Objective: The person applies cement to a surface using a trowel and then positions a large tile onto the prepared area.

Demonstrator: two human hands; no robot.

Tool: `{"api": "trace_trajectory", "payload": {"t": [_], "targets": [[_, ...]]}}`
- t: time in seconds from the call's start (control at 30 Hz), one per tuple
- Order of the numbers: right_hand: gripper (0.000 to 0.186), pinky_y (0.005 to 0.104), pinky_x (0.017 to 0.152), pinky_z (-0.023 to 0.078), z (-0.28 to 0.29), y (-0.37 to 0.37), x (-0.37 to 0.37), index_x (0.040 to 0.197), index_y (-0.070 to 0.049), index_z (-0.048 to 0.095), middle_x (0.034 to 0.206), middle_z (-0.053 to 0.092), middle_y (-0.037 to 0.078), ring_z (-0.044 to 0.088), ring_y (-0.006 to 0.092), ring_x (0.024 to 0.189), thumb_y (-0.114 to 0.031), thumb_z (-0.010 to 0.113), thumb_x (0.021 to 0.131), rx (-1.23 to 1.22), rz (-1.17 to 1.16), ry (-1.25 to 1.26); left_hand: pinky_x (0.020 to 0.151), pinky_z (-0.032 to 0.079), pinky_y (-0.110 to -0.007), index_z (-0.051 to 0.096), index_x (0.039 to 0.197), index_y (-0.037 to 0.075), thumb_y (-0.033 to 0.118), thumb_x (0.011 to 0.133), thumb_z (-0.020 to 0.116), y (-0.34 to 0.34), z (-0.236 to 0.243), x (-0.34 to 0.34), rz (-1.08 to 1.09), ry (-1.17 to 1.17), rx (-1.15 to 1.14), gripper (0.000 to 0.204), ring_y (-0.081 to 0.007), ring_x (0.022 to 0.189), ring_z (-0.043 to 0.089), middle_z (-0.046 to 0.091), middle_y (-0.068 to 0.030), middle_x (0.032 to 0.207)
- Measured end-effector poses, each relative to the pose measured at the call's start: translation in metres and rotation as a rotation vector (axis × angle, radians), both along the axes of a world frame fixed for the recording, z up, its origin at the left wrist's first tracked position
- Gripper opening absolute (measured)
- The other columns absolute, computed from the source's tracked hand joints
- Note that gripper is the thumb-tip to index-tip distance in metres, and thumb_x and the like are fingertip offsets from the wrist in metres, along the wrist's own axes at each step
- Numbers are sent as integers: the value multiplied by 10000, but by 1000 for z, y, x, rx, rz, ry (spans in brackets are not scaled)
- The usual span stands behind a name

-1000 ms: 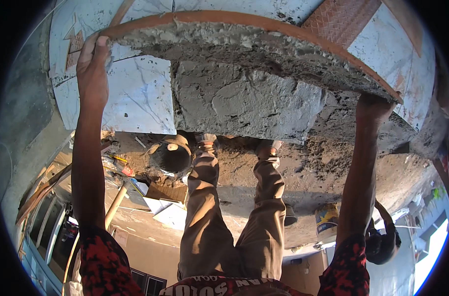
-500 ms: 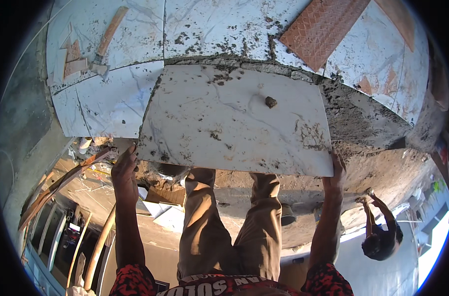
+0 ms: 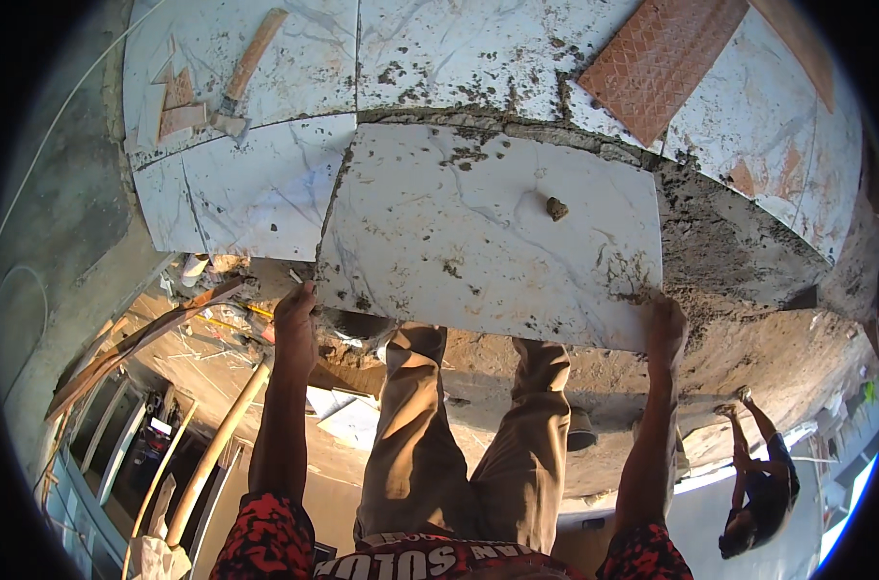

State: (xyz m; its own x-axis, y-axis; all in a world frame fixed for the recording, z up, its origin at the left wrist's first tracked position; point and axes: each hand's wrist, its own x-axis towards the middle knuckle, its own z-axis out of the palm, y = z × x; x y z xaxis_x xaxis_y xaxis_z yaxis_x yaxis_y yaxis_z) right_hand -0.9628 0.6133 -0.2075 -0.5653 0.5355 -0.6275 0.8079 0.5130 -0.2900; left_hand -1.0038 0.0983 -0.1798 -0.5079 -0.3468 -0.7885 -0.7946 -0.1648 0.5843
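Observation:
A large white marble-patterned tile [image 3: 488, 232], spotted with mortar, lies in front of me beside other laid tiles. My left hand [image 3: 296, 307] is closed at its near left corner. My right hand [image 3: 663, 327] grips the near right corner, fingers partly hidden by the edge. A small lump of mortar [image 3: 556, 209] rests on top of the tile. Along its far side runs a rough mortar-filled joint [image 3: 517, 127]. Grey mortar bed [image 3: 720, 232] lies bare to its right.
A wooden-handled tool [image 3: 254, 60] with a metal head and broken tile pieces [image 3: 181, 118] lie at far left. A brown ridged tile [image 3: 662, 68] rests at far right. Behind me are a bucket [image 3: 581, 430], a wooden pole [image 3: 217, 449] and another person [image 3: 763, 493] bending.
The view has swung slightly, so the tiles appear farther right. Both hands stay at the tile's near corners. The other person has shifted a little.

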Motion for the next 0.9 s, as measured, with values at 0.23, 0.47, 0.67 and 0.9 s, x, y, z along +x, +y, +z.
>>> {"api": "trace_trajectory", "payload": {"t": [0.23,0.47,0.67,0.9], "targets": [[325,349,568,398,8,20,19,861,14,595,655,517,90,441,165,601,-290,489,904,47,10,-1,686,433,-188,592,1023,-32,66,912,519,25,36,-7,115,70,35,165,-31,749,535,608,1,870],[332,312,566,375,-6,40,20,828,-1,585,639,460,29,397,121,610,-306,491,918,26,-29,116,767,448,-218,590,1041,-36,65,921,504,18,27,14,155,81,108,179,-88,839,573,622,-42,916],[346,346,578,405,-21,27,6,807,5,585,653,507,91,423,171,599,-312,495,912,1,-8,115,786,448,-235,597,1015,-27,89,927,511,17,0,10,155,143,110,169,-94,846,577,625,-53,927],[387,350,591,414,-42,17,16,861,-11,606,663,529,90,473,186,614,-384,511,907,38,-44,104,804,448,-259,594,1038,-29,120,930,519,17,-25,22,120,174,114,199,-116,866,583,628,-64,949]]}}
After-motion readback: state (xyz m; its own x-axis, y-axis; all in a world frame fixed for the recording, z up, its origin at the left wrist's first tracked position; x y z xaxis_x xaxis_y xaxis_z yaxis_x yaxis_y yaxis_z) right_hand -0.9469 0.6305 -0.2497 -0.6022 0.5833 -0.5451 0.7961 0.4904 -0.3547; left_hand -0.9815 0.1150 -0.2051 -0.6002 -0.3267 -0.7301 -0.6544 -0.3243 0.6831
